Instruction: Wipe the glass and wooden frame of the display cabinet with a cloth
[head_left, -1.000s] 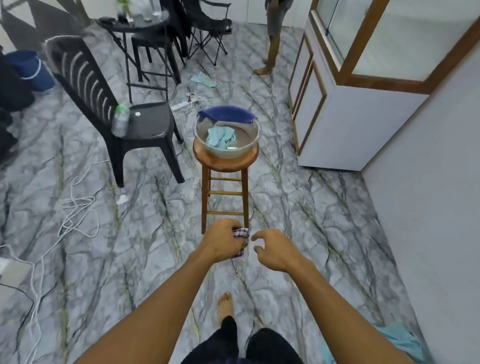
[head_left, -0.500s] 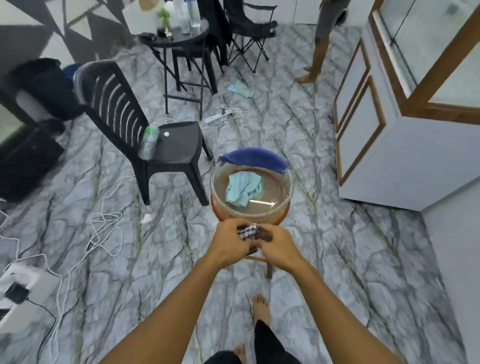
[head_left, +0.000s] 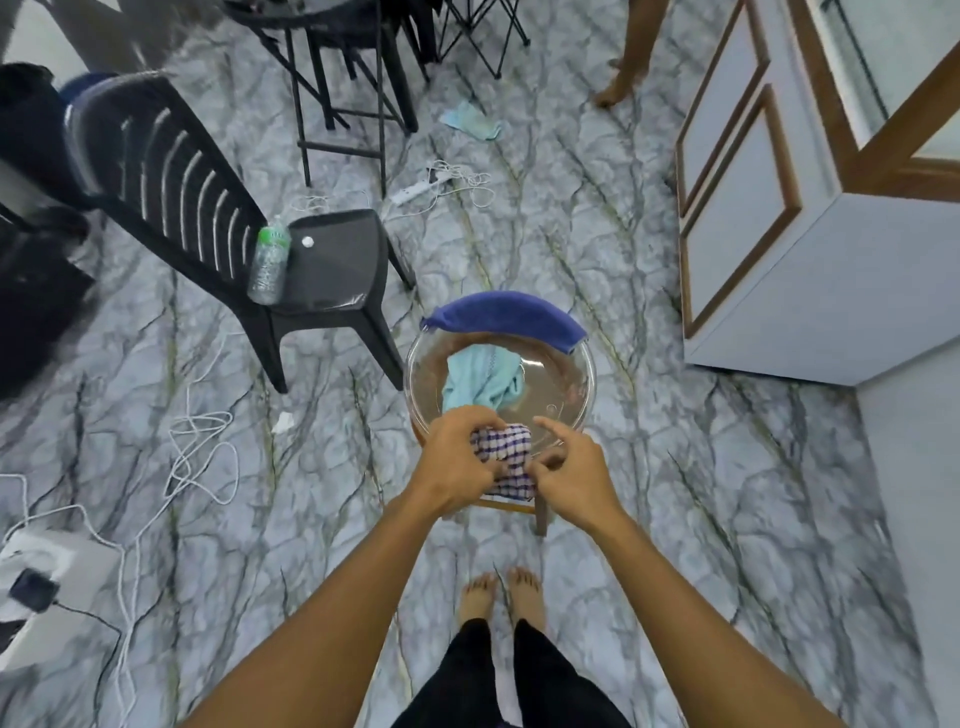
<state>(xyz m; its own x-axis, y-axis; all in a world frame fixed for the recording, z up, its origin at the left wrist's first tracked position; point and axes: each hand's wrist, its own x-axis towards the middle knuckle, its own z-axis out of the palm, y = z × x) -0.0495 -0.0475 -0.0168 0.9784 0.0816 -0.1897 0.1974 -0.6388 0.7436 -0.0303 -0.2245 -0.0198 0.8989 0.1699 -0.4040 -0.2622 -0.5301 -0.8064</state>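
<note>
Both hands meet low over the near rim of a clear glass bowl (head_left: 563, 387), which sits on a wooden stool (head_left: 541, 515). Left hand (head_left: 457, 462): fingers curled tight round a bunched blue-and-white checked cloth (head_left: 503, 448), gripping its left side. Right hand (head_left: 571, 478): thumb and lower fingers pinch the cloth's right edge, index finger held out straight above the bowl rim. Inside the bowl lies a crumpled teal cloth (head_left: 478, 379); a dark blue towel (head_left: 504, 317) drapes over the far rim. Display cabinet (head_left: 779, 270) stands at upper right, well apart from the hands, with a white body, wood-trimmed door panels, and glass with a wooden frame at the top corner. Black plastic chair (head_left: 332, 260) to the left, with a water bottle (head_left: 269, 260) on its seat. Marble-patterned floor, white cables trailing at left
</note>
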